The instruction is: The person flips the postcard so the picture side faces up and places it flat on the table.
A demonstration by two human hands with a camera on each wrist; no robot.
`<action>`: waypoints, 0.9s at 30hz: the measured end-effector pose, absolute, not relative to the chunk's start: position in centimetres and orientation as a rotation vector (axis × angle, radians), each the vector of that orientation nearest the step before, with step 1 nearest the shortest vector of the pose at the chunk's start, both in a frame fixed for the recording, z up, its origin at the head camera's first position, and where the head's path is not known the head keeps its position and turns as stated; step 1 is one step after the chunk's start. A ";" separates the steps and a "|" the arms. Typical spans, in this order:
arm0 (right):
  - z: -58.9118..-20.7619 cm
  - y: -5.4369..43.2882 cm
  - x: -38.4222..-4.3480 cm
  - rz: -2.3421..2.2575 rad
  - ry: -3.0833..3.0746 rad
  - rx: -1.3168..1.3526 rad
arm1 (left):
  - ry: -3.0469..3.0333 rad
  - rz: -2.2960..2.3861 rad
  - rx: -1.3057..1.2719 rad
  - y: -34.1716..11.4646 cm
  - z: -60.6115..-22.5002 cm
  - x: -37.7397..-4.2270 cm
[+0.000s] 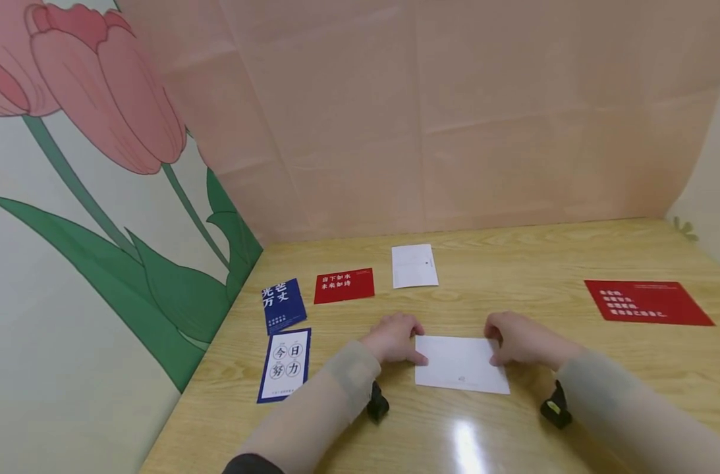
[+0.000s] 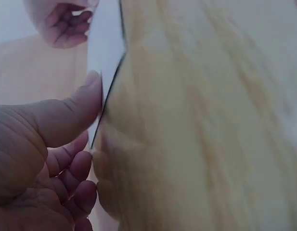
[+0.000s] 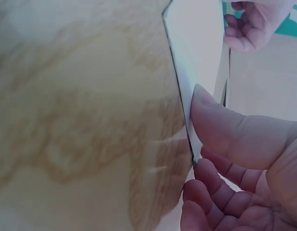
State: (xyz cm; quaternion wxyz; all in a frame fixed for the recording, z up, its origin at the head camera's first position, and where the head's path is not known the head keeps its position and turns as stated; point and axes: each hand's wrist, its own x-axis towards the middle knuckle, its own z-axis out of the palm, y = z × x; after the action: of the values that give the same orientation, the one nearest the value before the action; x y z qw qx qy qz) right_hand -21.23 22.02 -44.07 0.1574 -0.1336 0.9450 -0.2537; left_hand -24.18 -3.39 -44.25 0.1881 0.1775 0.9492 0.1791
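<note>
A white card [image 1: 462, 365] lies low over the wooden table, its blank side up except for a small mark near the front edge. At its left end my left hand [image 1: 395, 339] pinches it, the thumb [image 2: 73, 113] on top in the left wrist view and the fingers curled at the edge. My right hand [image 1: 526, 341] holds the opposite end the same way. Its thumb [image 3: 230, 127] presses on the card's face in the right wrist view, with the curled fingers [image 3: 218, 185] beside and under the edge.
Left of my hands are a blue card [image 1: 284, 307] and a blue-bordered white card [image 1: 284, 365], partly behind my left forearm. Farther back lie a red card [image 1: 344, 286] and another white card [image 1: 414, 266]. A second red card [image 1: 647, 303] is at the right. A pink cloth-like backdrop [image 1: 454, 131] rises behind the table.
</note>
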 end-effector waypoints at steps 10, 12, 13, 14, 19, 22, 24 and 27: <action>-44.0 22.0 -21.1 -0.767 2.681 -0.337 | 2.658 0.543 0.434 -3.1 -44.5 -24.1; -44.0 22.0 -21.0 -0.777 2.683 -0.323 | 2.644 0.590 0.400 -3.1 -44.5 -24.0; -44.1 22.0 -21.0 -0.782 2.683 -0.319 | 2.638 0.612 0.379 -3.1 -44.5 -23.9; -44.1 22.0 -20.9 -0.789 2.685 -0.316 | 2.630 0.636 0.357 -3.1 -44.6 -23.9; -44.3 22.3 -20.7 -0.860 2.665 -0.249 | 2.627 0.747 0.283 -3.4 -45.0 -23.6; -44.5 22.5 -20.5 -0.918 2.646 -0.212 | 2.628 0.815 0.279 -3.7 -45.2 -23.4; -44.5 22.6 -20.5 -0.961 2.637 -0.200 | 2.622 0.855 0.281 -3.9 -45.2 -23.4; -44.5 22.8 -20.4 -1.026 2.614 -0.177 | 2.604 0.926 0.279 -4.1 -45.3 -23.3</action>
State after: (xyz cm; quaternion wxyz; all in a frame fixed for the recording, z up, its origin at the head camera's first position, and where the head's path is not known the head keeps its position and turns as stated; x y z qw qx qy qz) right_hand -20.39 22.83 -44.52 0.1633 -0.0621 0.9166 -0.3597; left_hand -23.30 -4.09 -45.29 0.1811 0.0989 0.9219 0.3279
